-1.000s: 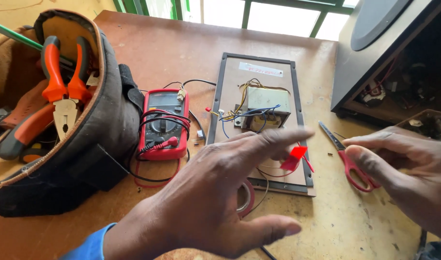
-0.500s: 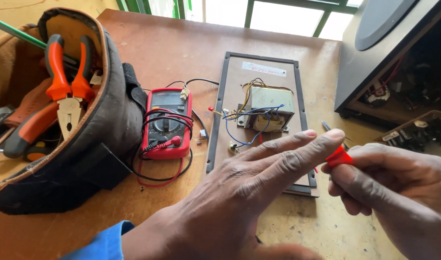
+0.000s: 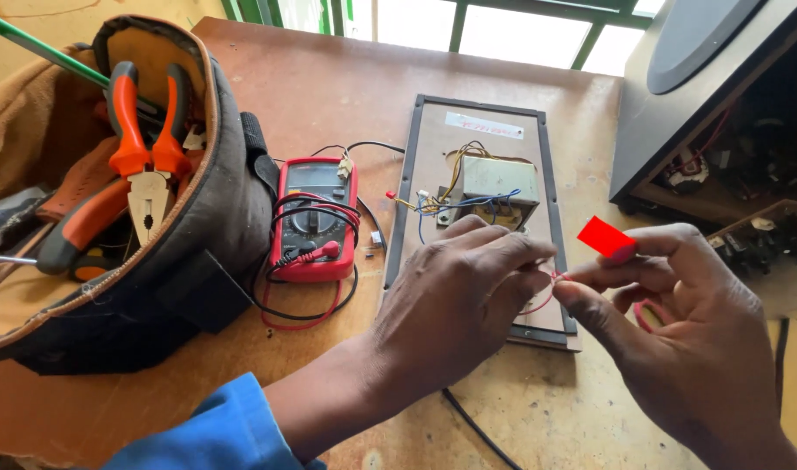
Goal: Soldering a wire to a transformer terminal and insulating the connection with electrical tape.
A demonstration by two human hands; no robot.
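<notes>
Both hands pinched: my left hand and right hand nipped a thin red wire; I feared tugging could snap it off the transformer.

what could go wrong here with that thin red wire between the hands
1. The left hand and right hand pinch a thin red wire between them; a hard pull might snap it or strain its joint.
2. The right hand also holds a red-handled tool, so its grip on the wire may slip.
3. The red multimeter has leads looped loosely beside the left forearm, which might snag them.
</notes>
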